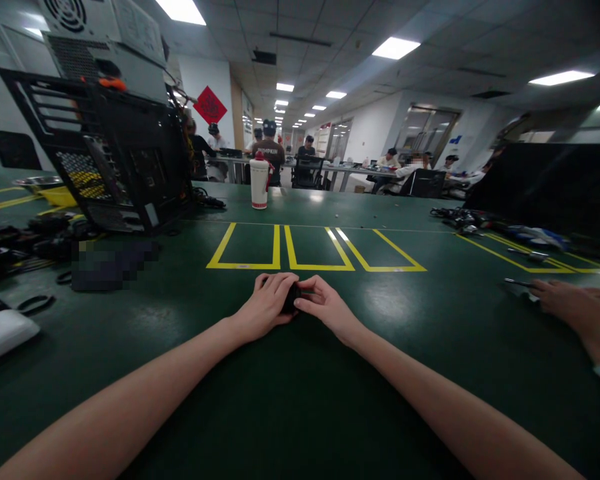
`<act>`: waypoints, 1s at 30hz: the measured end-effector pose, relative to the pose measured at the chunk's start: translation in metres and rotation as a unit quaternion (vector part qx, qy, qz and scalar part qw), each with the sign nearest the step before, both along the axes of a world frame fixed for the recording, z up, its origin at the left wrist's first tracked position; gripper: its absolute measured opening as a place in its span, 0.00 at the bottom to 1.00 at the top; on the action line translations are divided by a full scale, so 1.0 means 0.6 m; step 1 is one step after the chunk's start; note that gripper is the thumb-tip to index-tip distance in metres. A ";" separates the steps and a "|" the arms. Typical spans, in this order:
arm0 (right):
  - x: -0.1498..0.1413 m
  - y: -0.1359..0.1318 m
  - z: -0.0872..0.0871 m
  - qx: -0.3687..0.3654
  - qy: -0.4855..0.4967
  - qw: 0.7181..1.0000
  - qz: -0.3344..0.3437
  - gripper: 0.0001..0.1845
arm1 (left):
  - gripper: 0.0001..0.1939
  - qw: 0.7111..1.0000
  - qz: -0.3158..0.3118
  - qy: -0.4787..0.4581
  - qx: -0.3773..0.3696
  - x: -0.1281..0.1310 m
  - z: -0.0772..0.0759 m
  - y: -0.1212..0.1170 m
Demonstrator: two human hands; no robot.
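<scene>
Low over the green table (300, 413), both hands meet on a small dark round object (291, 298), mostly covered by fingers, so its kind is unclear. My left hand (270, 300) wraps over it from the left, closed around it. From the right, my right hand (325, 303) pinches its side between thumb and fingers. Just beyond the hands lie three yellow tape outlines (279, 247) on the tabletop.
A white cup (259, 181) with a red top stands behind the tape. To the left are a black computer case (125, 160), dark cables (35, 243) and a white object (5, 330). At right, another person's hand (575, 310) holds a metal tool near a black monitor (550, 187).
</scene>
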State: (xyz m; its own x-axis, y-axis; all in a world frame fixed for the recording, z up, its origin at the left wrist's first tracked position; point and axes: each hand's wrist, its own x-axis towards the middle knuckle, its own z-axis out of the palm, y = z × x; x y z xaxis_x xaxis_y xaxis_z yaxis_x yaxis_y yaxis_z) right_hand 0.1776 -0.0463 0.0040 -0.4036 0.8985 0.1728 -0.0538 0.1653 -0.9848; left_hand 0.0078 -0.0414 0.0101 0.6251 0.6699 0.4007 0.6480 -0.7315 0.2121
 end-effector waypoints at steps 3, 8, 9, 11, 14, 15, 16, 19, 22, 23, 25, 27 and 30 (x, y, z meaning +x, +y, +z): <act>-0.001 0.002 0.000 0.002 -0.012 1.000 -0.018 0.14 | 0.30 1.000 0.007 0.000 0.008 0.001 -0.002 0.002; 0.001 0.004 -0.002 -0.019 -0.030 0.999 -0.016 0.17 | 0.30 1.000 0.007 0.006 0.001 0.002 0.000 0.000; 0.002 0.004 -0.003 -0.016 -0.025 1.000 -0.008 0.18 | 0.30 1.000 0.006 0.005 0.000 0.002 0.000 0.000; 0.003 0.003 -0.004 -0.003 -0.010 1.000 0.004 0.19 | 0.30 1.000 0.003 0.003 -0.001 0.001 0.000 0.000; 0.001 0.001 -0.006 0.010 0.003 1.000 0.006 0.20 | 0.32 1.000 0.005 -0.002 0.005 0.001 -0.005 0.003; 0.000 0.001 -0.006 0.010 0.003 1.000 0.003 0.19 | 0.32 1.000 0.007 -0.004 0.009 0.002 -0.008 0.005; -0.001 0.002 -0.006 0.010 0.002 1.000 -0.003 0.17 | 0.32 1.000 0.009 -0.006 0.013 0.002 -0.010 0.006; -0.003 0.003 -0.006 0.015 -0.007 1.000 -0.017 0.14 | 0.31 1.000 0.007 -0.009 0.020 0.003 -0.013 0.008; -0.002 0.005 -0.006 0.011 -0.019 0.999 -0.025 0.16 | 0.30 1.000 0.005 -0.010 0.020 0.002 -0.013 0.007; -0.001 0.005 -0.006 0.005 -0.024 0.999 -0.027 0.17 | 0.31 1.000 0.006 -0.010 0.020 0.002 -0.012 0.007; 0.000 0.005 -0.005 -0.006 -0.030 0.999 -0.024 0.19 | 0.32 1.000 0.008 -0.007 0.019 0.001 -0.010 0.006; 0.001 0.004 -0.004 -0.012 -0.029 0.999 -0.009 0.19 | 0.32 1.000 0.007 -0.002 0.014 0.000 -0.006 0.004; 0.001 0.001 -0.001 0.002 -0.011 1.000 0.008 0.20 | 0.31 1.000 0.002 0.003 0.003 -0.001 0.000 0.000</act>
State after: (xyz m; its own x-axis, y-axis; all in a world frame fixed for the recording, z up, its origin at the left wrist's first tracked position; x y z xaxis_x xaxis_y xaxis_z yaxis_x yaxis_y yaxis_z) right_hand 0.1782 -0.0459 0.0032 -0.4215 0.8912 0.1675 -0.0348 0.1687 -0.9851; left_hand 0.0071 -0.0414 0.0103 0.6249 0.6699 0.4009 0.6517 -0.7303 0.2046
